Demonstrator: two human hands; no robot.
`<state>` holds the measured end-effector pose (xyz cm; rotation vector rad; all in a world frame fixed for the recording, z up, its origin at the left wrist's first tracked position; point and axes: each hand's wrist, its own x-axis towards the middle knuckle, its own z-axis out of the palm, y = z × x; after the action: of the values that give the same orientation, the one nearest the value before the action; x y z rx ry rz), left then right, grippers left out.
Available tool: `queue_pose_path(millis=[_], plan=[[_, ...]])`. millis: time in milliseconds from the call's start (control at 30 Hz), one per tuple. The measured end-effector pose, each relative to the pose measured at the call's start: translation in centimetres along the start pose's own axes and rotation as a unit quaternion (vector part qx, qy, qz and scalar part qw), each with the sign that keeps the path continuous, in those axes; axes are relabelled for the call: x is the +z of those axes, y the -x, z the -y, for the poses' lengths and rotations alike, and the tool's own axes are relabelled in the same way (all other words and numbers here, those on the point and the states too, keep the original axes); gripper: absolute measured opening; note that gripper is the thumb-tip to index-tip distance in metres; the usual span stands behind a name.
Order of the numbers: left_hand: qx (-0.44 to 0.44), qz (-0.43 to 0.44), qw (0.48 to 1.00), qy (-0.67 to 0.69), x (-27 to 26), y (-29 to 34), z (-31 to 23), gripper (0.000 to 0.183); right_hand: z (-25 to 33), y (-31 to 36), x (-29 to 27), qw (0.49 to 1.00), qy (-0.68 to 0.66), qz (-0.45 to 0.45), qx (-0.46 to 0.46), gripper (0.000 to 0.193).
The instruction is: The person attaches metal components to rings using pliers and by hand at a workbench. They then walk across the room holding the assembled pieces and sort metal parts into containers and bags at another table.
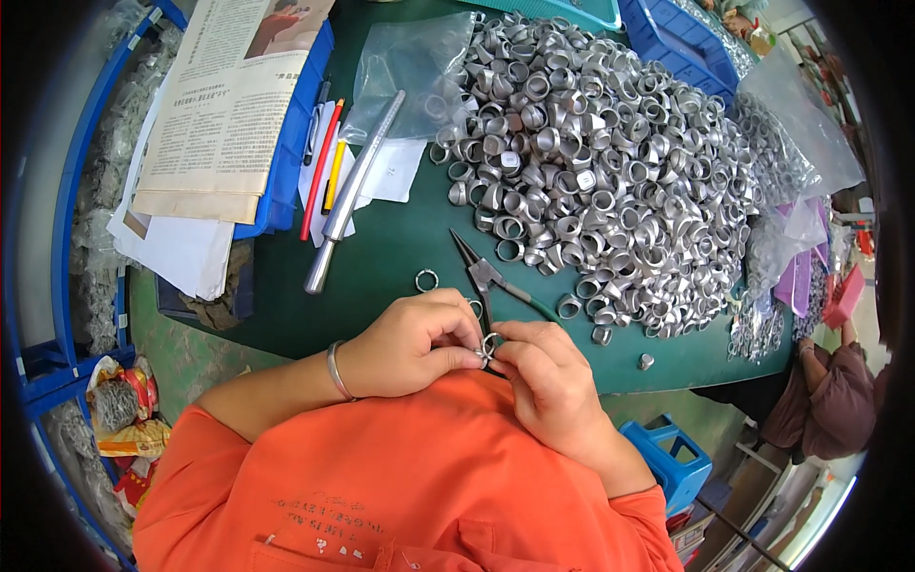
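Note:
Close to my body, my left hand (412, 345) and my right hand (547, 370) meet at the fingertips. Between them they pinch a small silver ring (490, 344), partly covered by the fingers. Just beyond lies a pair of needle-nose pliers (484, 271) with green grips, its jaws pointing away from me. One loose ring (426, 280) rests beside the pliers, left of them. A second ring (476, 308) shows partly behind my left fingers. To the right, a large heap of grey metal rings (610, 181) covers much of the green table (400, 250).
A tapered metal ring mandrel (355, 194), a red pencil (322, 170) and a yellow pencil (335, 177) lie left of the heap. Newspapers (227, 114) sit on a blue tray. Clear plastic bags (405, 76) flank the heap. A blue stool (670, 464) and another person (831, 405) are at right.

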<state>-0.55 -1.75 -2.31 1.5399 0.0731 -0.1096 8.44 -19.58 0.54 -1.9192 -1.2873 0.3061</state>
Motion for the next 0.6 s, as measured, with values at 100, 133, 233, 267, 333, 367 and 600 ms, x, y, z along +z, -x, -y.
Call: queue_pose_path(millis=[100, 133, 233, 267, 333, 367, 600], plan=[[0.067, 0.052, 0.991, -0.105, -0.3, 0.0, 0.2, 0.008, -0.5, -0.3, -0.5, 0.996, -0.004, 0.043, -0.083, 0.023], [0.049, 0.061, 0.994, -0.072, -0.3, 0.1, 0.2, 0.008, -0.5, -0.4, -0.7, 0.994, -0.024, 0.05, -0.089, 0.021], [-0.007, 0.076, 0.996, 0.042, -0.1, 0.7, 0.9, 0.008, -0.7, -0.8, -0.5, 0.981, -0.189, 0.011, -0.051, 0.02], [0.019, 0.077, 0.991, 0.106, -0.1, 0.8, 1.0, 0.007, -0.1, -0.4, -0.5, 0.95, -0.295, 0.024, 0.096, 0.026], [0.051, 0.096, 0.978, 0.178, -0.2, 0.9, 1.3, 0.011, -0.5, -0.5, -0.5, 0.957, -0.277, 0.033, 0.077, 0.029], [0.051, 0.097, 0.978, 0.177, 0.0, 0.9, 1.4, 0.011, -0.6, -0.6, -0.4, 0.963, -0.26, 0.043, 0.059, 0.033], [-0.012, 0.033, 0.95, 0.312, 0.1, 0.7, 1.4, 0.023, -0.6, -0.1, 0.3, 0.979, -0.196, -0.028, 0.054, 0.035]])
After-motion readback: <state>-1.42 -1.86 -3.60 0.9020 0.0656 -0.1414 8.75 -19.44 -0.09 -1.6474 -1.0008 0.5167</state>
